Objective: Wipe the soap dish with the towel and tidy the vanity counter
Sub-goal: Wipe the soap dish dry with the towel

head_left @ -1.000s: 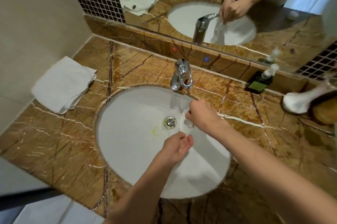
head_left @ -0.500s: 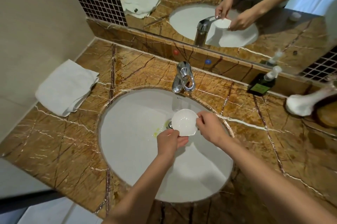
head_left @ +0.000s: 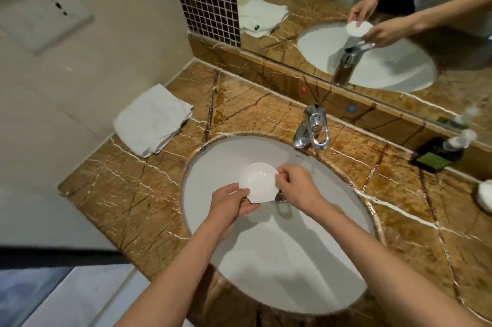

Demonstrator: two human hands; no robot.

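Observation:
A white shell-shaped soap dish point(head_left: 258, 182) is held level over the white sink basin point(head_left: 292, 260), hollow side up. My left hand point(head_left: 231, 205) grips its near left edge with thumb on top. My right hand point(head_left: 298, 186) pinches its right rim. A folded white towel point(head_left: 152, 119) lies on the brown marble counter point(head_left: 127, 193) at the far left, next to the wall, apart from both hands.
A chrome faucet point(head_left: 312, 128) stands behind the basin. A dark soap bottle with a white pump point(head_left: 439, 153) lies at the back right. A white object point(head_left: 484, 194) sits at the right edge. The mirror point(head_left: 372, 20) runs along the back.
The dish was upright on edge low in the basin a second ago. Both hands have lifted it, turned it hollow side up and moved it left, clear of the drain.

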